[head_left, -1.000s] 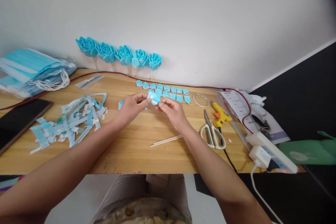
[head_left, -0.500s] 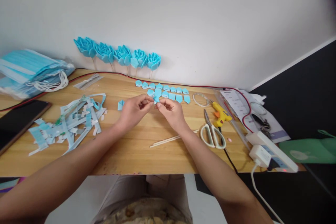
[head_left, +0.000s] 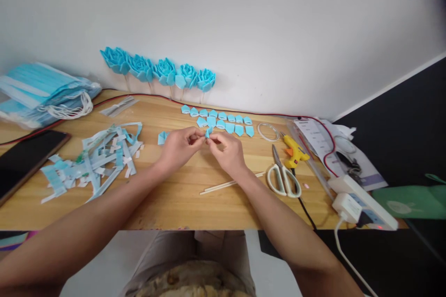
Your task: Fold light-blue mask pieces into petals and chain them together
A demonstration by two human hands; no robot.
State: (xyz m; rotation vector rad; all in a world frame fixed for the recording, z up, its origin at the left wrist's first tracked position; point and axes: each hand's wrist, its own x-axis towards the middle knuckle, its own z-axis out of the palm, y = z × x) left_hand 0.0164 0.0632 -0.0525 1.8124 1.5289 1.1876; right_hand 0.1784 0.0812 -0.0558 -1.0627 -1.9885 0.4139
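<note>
Between my two hands is a small folded blue piece of mask fabric [head_left: 208, 132], pinched at the fingertips. My left hand [head_left: 181, 146] grips its left side with fingers closed, and my right hand [head_left: 228, 149] pinches the right side. Just beyond them lie two rows of folded blue petals [head_left: 230, 127], pointed at one end. Another blue folded piece [head_left: 162, 138] rests on the table by my left hand. Two thin wooden sticks [head_left: 218, 187] lie under my right wrist. My fingers hide part of the held piece.
Blue flowers on sticks [head_left: 165, 72] lean against the wall. Left are bagged face masks [head_left: 42, 90], a phone [head_left: 29, 160] and cut scraps [head_left: 101, 162]. Right are scissors [head_left: 283, 178], a yellow glue gun [head_left: 294, 151], a clear ring [head_left: 268, 132] and a power strip [head_left: 365, 204].
The blue piece at my fingertips has changed shape: it looks narrower and more upright now. My hands stay in nearly the same place, and the whole view has shifted slightly.
</note>
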